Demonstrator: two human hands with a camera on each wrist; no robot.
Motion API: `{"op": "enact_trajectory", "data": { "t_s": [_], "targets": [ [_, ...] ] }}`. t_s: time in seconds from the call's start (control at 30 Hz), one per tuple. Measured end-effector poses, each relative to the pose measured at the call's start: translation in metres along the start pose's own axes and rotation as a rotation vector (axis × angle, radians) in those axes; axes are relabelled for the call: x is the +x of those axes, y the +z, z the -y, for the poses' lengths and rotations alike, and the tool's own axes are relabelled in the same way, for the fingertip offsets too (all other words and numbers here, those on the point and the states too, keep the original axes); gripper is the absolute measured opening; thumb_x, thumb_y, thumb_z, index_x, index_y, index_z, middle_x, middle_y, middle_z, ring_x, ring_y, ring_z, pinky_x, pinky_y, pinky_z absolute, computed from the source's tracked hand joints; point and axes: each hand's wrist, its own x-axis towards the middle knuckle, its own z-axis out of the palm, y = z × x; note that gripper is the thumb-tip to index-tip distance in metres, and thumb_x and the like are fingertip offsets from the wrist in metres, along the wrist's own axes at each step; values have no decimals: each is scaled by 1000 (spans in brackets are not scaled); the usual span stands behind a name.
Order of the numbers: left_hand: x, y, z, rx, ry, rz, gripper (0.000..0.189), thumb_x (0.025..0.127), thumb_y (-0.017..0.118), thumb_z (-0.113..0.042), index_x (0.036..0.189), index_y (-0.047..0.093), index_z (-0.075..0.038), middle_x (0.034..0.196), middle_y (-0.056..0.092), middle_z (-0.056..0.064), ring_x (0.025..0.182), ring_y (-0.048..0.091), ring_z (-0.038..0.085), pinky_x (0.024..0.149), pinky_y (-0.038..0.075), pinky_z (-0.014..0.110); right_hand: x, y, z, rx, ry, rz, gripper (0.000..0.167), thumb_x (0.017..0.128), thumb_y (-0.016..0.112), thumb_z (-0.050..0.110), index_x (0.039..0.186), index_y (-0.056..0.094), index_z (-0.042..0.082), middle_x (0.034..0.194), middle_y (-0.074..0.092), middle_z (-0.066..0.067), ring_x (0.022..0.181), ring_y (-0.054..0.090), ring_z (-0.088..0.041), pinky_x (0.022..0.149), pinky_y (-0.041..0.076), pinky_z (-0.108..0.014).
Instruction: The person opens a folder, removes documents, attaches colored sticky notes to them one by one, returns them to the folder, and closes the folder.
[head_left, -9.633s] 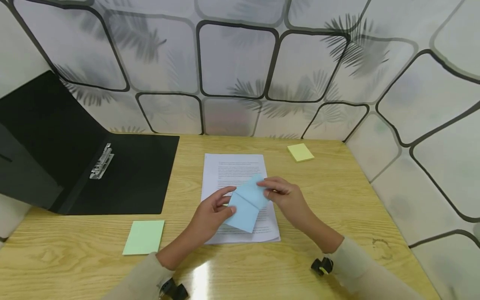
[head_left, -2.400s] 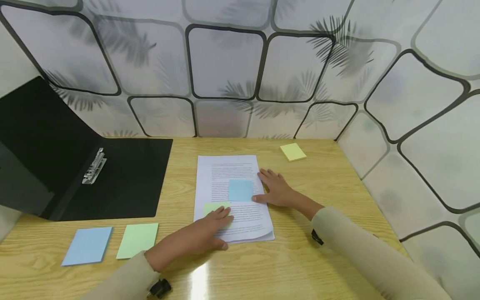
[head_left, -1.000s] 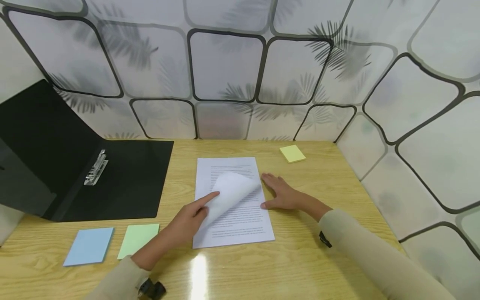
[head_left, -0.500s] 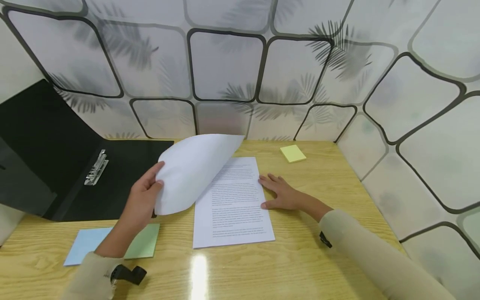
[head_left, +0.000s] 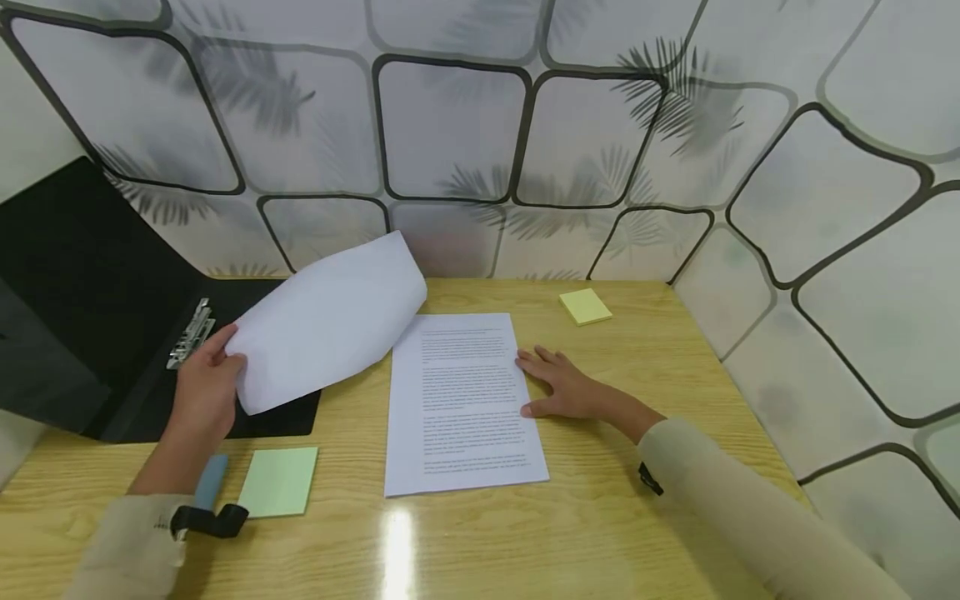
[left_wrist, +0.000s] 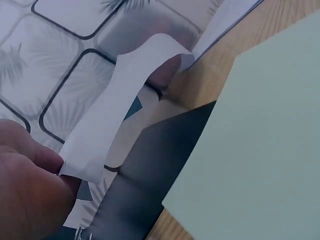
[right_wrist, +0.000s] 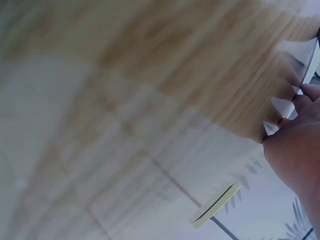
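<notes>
My left hand (head_left: 202, 396) pinches the left edge of a white paper sheet (head_left: 330, 321), raised and bowed above the black binder, its blank back facing up. In the left wrist view the thumb and fingers meet at the end of the curling sheet (left_wrist: 100, 120). The stack of printed pages (head_left: 472, 408) lies on the table, text side up. My right hand (head_left: 562, 387) rests flat along the stack's right edge with fingers spread. In the right wrist view, its fingertips are at the edge of the paper.
The black binder (head_left: 75, 292) lies open at the left, with a metal clip (head_left: 189, 333) at its spine. A green sticky-note pad (head_left: 279, 482) and a partly hidden blue pad (head_left: 211, 482) lie near the left forearm. A yellow pad (head_left: 585, 307) is at the back right.
Earlier, both hands held the blue notes; later a blue and a green note lay on the top page. The left hand has since lifted a sheet leftward over the binder; the right stays at the stack.
</notes>
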Motion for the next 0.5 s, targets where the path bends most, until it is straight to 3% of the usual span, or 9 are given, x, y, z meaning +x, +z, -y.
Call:
{"op": "enact_trajectory", "data": {
  "t_s": [0.17,0.27,0.4,0.5],
  "targets": [
    [10,-13,6,49,-99,-105,61,107,35,-15,163,14,-29,171,-5,1,157,7,27,123,16,46,-1,-1,0,-2,-6,-4,97,91,68,55,162,20,10,169,13,-9,156,-1,-40,123,-3,-61],
    [13,-16,8,80,-130,-131,62,107,36,-15,163,13,-28,171,-5,2,157,8,28,123,18,47,-1,-1,-1,1,-9,-6,96,91,68,54,161,20,9,169,14,-10,156,-1,-40,123,-3,-61],
    [11,-22,9,163,-113,-147,59,108,37,-20,163,16,-25,171,1,5,156,12,31,122,22,50,-2,-2,0,3,-14,-11,95,92,69,52,161,21,8,169,14,-11,155,0,-42,122,-2,-62],
    [4,-28,7,278,-19,-197,56,108,38,-22,162,24,-20,170,8,11,155,17,34,121,25,53,-1,-3,2,10,-15,-6,95,92,69,53,162,20,10,169,14,-9,156,0,-41,123,-3,-61]
  ]
}}
